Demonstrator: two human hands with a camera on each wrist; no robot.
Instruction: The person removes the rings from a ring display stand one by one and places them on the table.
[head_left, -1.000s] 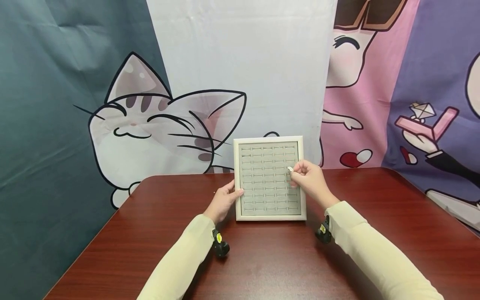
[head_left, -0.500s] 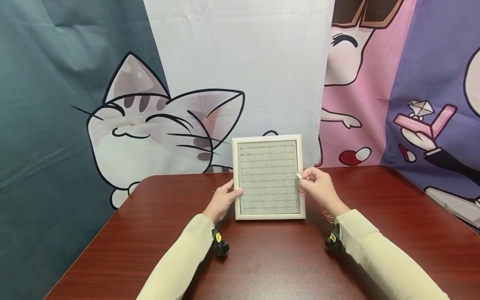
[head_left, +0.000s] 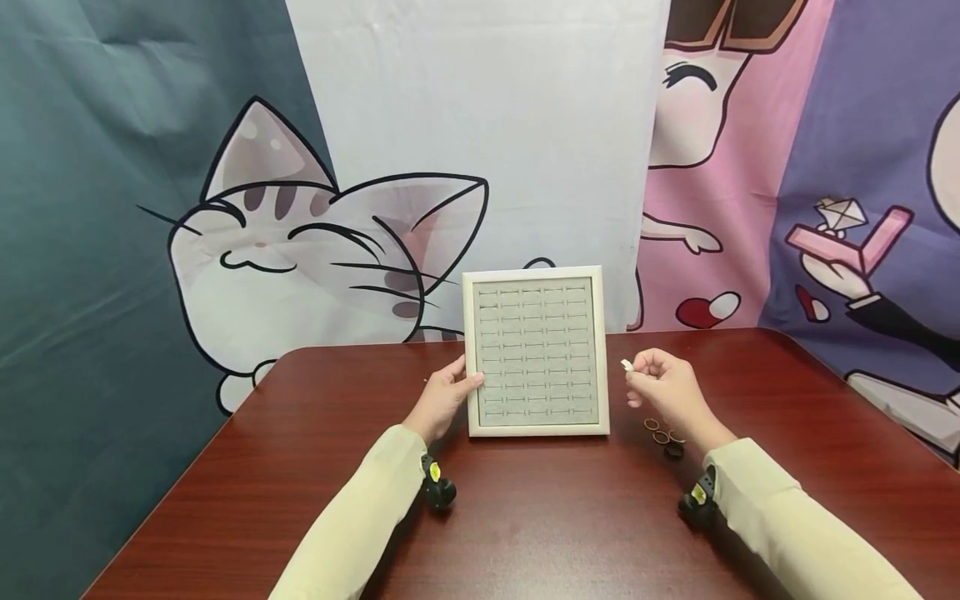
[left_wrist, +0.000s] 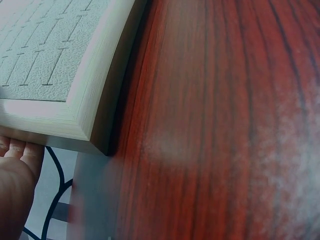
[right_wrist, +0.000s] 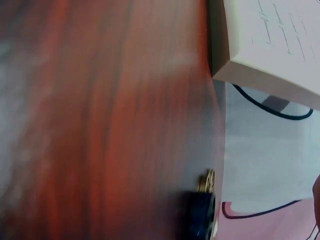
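A white-framed ring display board [head_left: 536,354] with rows of short slits in its grey padded face stands upright on the table. My left hand [head_left: 444,400] grips its left edge, thumb on the front of the frame; in the left wrist view fingers of that hand [left_wrist: 20,170] show beside the frame. To the right of the board, my right hand [head_left: 670,392] pinches a small whitish piece [head_left: 627,365] between thumb and fingertips. Its exact kind I cannot tell. Below that hand lie several gold-coloured rings [head_left: 661,437] with a dark round item [head_left: 674,451] beside them.
The dark red wooden table [head_left: 547,517] extends to either side of the board. Behind it hangs a cloth backdrop [head_left: 480,100] printed with cartoon figures. Each wrist carries a small black camera, one on the left [head_left: 440,492] and one on the right [head_left: 697,504].
My right hand has moved right and down, off the board's right side, carrying the small whitish piece. The rings on the table have come into view. My left hand keeps its hold on the board.
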